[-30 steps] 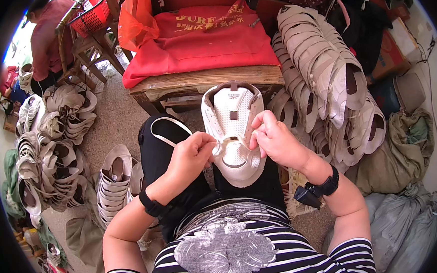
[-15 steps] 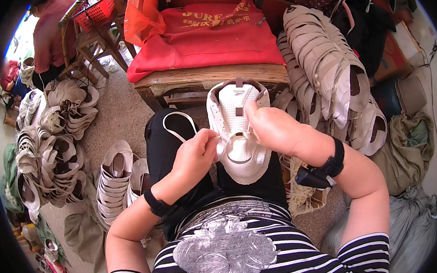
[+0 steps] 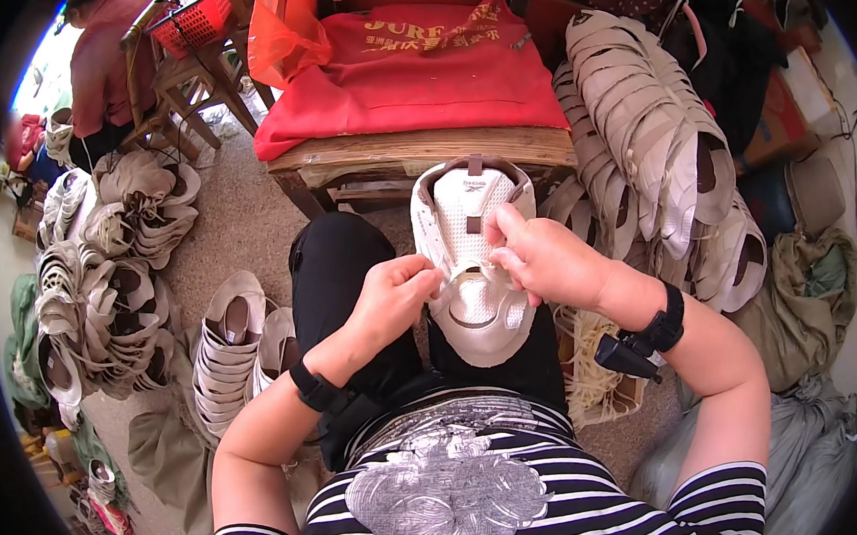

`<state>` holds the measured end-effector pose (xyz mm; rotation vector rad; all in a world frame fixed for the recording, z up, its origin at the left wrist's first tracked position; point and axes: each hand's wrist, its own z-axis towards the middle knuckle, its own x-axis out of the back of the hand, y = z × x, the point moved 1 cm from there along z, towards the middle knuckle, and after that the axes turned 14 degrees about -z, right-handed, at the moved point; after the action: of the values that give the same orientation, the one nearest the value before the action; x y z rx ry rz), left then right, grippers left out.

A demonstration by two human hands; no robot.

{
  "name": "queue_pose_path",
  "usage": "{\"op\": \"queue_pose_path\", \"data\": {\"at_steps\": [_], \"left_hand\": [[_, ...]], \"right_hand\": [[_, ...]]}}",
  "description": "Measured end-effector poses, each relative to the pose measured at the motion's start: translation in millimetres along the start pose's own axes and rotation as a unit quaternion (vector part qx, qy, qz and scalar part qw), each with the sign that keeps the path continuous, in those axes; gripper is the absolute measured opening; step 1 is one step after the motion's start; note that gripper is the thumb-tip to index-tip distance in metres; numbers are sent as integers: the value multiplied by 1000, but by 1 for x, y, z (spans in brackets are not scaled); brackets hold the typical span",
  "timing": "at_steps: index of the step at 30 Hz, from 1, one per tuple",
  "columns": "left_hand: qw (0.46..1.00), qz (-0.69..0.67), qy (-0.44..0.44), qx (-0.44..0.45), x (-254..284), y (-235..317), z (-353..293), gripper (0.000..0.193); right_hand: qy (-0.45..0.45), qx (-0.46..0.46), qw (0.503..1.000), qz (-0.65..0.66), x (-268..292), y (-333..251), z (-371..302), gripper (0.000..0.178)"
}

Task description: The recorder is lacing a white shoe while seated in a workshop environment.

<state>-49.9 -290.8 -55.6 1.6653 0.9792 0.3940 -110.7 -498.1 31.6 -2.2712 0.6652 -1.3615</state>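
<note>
A white and beige shoe upper (image 3: 483,344) rests on my lap against the bench edge, its toe toward me and its padded tongue facing up. A pale shoelace (image 3: 466,267) crosses the throat, just above the toe. On the upper's left side, my left hand (image 3: 388,294) is closed, thumb and forefinger pinching the lace by the eyelets. My right hand (image 3: 552,260) is closed at the right eyelets, its fingers bent over the tongue's edge and pinching the lace there. The fingertips partly hide the lace ends.
Ahead stands a wooden bench (image 3: 435,153) with a red cloth bag (image 3: 419,100) on it. Nested shoe uppers lie at right (image 3: 644,114), far left (image 3: 122,298) and by my left knee (image 3: 226,373). Pale laces (image 3: 590,361) fill a box beside my right thigh. A person (image 3: 112,62) sits far left.
The long lace loop that lay over my left thigh is gone from there. My right thumb has lifted off the tongue, and its fingers now pinch. My left hand stays beside the upper.
</note>
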Motion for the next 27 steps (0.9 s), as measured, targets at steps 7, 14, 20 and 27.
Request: {"op": "queue_pose_path", "data": {"at_steps": [7,14,20,27], "left_hand": [[1000,19,8,-7,0,16,20,19],[843,501,-17,-195,-5,49,6,14],[698,579,-116,-405,-1,72,13,33],[727,561,-172,-356,4,73,27,17]], "right_hand": [[102,104,981,-127,-11,15,6,16],[-52,96,994,-31,6,22,5,16],[-16,166,940,-299,12,6,9,26],[109,189,824,-522,10,-11,7,17]]}}
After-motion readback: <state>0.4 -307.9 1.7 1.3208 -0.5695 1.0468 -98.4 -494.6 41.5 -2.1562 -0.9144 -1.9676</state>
